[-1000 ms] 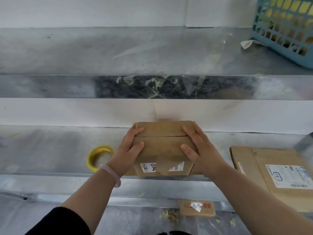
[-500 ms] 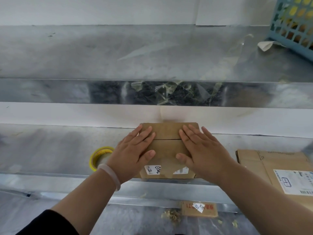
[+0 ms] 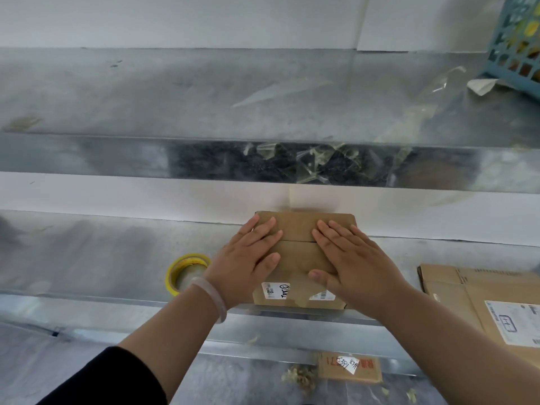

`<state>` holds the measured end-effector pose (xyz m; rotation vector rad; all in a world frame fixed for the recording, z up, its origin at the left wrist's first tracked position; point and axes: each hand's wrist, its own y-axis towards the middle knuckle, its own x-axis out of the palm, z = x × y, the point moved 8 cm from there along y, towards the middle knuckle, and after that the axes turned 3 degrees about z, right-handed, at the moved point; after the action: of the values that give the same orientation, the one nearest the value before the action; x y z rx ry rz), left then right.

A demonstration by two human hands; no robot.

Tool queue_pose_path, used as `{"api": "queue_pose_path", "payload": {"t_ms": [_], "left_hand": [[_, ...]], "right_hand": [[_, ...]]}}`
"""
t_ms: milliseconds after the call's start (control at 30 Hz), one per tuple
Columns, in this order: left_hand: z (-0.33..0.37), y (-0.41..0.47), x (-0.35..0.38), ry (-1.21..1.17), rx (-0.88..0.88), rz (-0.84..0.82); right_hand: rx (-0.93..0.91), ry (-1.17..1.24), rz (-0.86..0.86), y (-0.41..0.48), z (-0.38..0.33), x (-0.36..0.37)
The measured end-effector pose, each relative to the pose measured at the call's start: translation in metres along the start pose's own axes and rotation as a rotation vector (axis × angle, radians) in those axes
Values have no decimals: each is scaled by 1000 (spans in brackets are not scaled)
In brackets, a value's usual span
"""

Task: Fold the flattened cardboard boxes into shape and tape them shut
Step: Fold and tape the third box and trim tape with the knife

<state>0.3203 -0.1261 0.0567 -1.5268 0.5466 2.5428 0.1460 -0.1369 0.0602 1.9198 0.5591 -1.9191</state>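
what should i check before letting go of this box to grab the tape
1. Box top flaps closed, edges meeting at the seam: ok.
2. Left hand and right hand flat on the flaps, holding them down: ok.
3. Tape roll on the shelf, just beside the left hand: ok.
4. Tape across the seam: not ok, none visible.
5. Loose end of the tape easy to find: cannot tell.

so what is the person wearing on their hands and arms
No gloves on either. The left hand has a pale bangle at its wrist and a black sleeve further up the arm. The right hand and forearm show nothing worn.
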Motion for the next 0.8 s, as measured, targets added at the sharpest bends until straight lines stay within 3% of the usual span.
{"api": "queue_pose_path", "payload": {"t_ms": [100, 167, 233, 367, 400, 500, 667, 800], "left_hand": [[-8, -10, -9, -216, -58, 41], [-33, -36, -14, -275, -210, 168], [-76, -74, -10, -102, -368, 251], [-151, -125, 21, 365, -429, -84], [-157, -130, 23, 417, -393, -97], [-146, -122, 6, 437, -250, 73], [-69, -77, -62, 48, -88, 371], [-7, -33, -103, -529, -163, 308]], "right_hand": [[1, 4, -21, -1, 4, -3], [-10, 6, -32, -2, 4, -3], [-14, 13, -29, -3, 2, -2], [-10, 32, -9, -2, 2, -1], [-10, 37, -4, -2, 2, -1], [-6, 37, 0, -1, 4, 1], [1, 51, 7, -1, 4, -2], [2, 44, -4, -4, 2, -4]]}}
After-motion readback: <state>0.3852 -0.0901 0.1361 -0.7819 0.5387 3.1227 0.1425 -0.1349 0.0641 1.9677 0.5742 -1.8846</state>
